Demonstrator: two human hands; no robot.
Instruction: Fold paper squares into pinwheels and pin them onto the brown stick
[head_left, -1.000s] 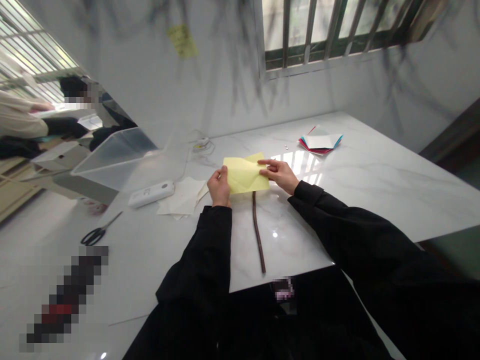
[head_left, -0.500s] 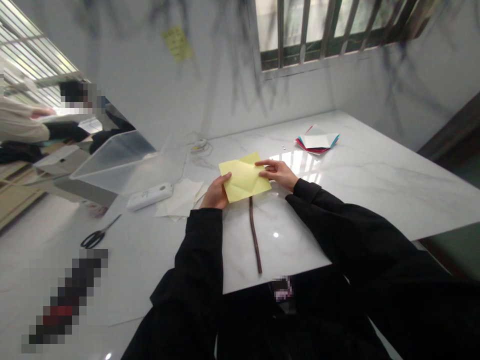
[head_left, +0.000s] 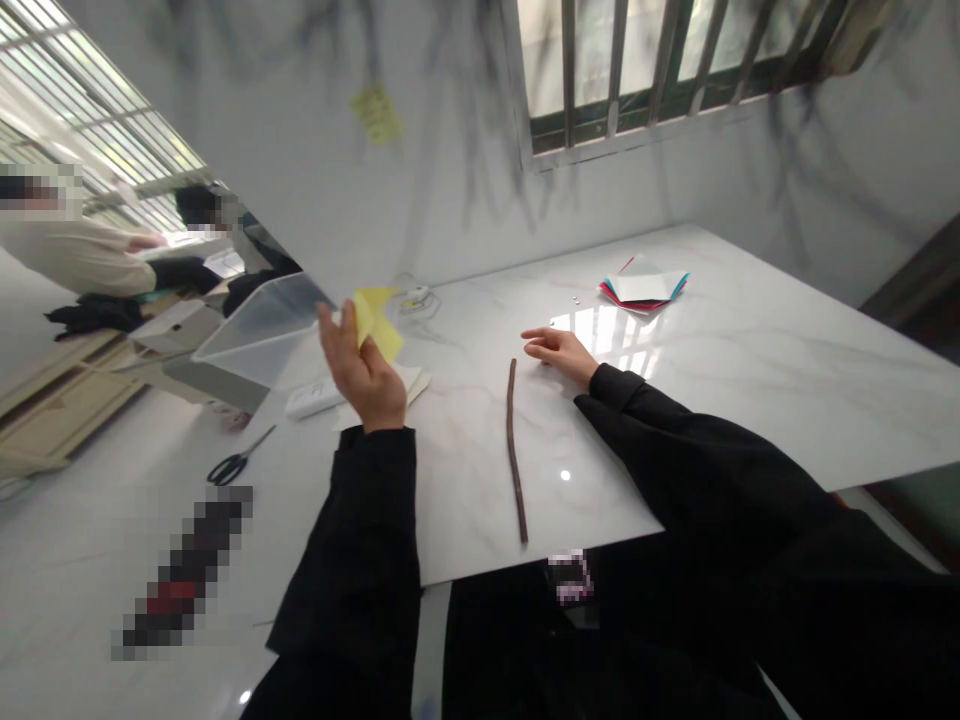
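Observation:
My left hand [head_left: 361,368] is raised above the white table [head_left: 712,360], holding a folded yellow paper [head_left: 377,321] between thumb and fingers, blurred by motion. My right hand [head_left: 561,350] rests low over the table with its fingers stretched out and nothing in them. A thin brown stick [head_left: 514,450] lies on the table between my two arms, close to my right hand.
A clear plastic box [head_left: 259,330] stands at the left, with a white remote-like device [head_left: 315,398], cream papers [head_left: 409,385] and scissors [head_left: 238,460] near it. Coloured papers [head_left: 643,286] lie stacked at the far side. Other people stand far left.
My left hand lifted the yellow paper off the table and swung it up and to the left. My right hand let go of the paper and stayed in place, open.

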